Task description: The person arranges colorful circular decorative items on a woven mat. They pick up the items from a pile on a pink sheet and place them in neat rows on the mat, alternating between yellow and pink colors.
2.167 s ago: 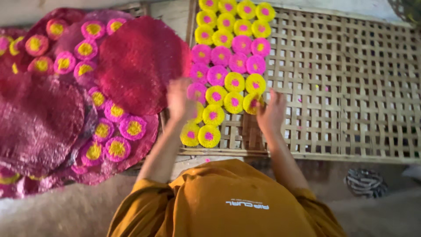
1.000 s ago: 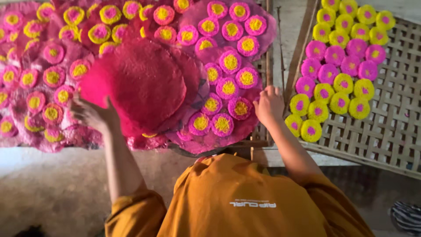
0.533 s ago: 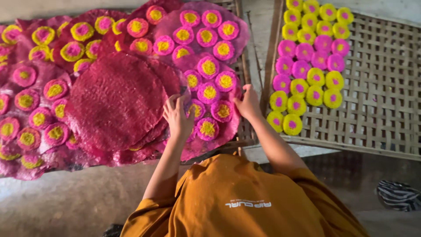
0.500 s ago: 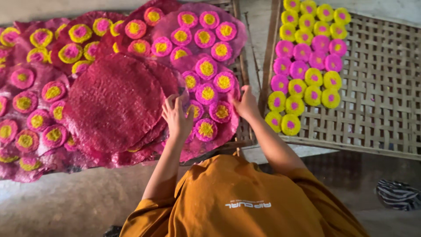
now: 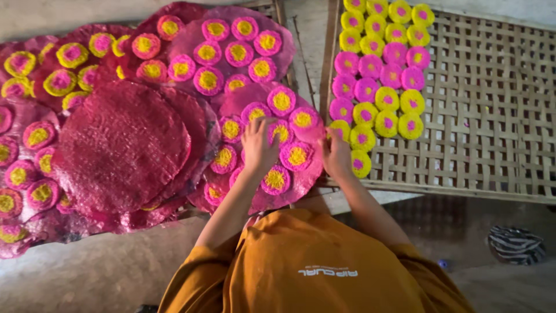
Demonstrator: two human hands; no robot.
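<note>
My left hand (image 5: pixel 258 142) lies with fingers spread on small pink discs with yellow centres (image 5: pixel 288 130), which sit on a big round pink sheet (image 5: pixel 289 188). My right hand (image 5: pixel 337 155) is at that sheet's right edge, beside a yellow disc (image 5: pixel 360 164) on the woven bamboo tray (image 5: pixel 480 139). Whether it grips the edge or a disc is hidden by the fingers. A plain dark red round sheet (image 5: pixel 121 145) lies left of my left hand.
More pink sheets carrying discs (image 5: pixel 231 49) overlap at the back and left. Rows of yellow and pink discs (image 5: pixel 382 75) fill the bamboo tray's left part. A striped cloth (image 5: pixel 515 243) lies on the concrete floor at the lower right.
Both hands left the bamboo tray and came over to the pink sheets. My left hand then swung from the dark red sheet's left edge to the small discs near my right hand.
</note>
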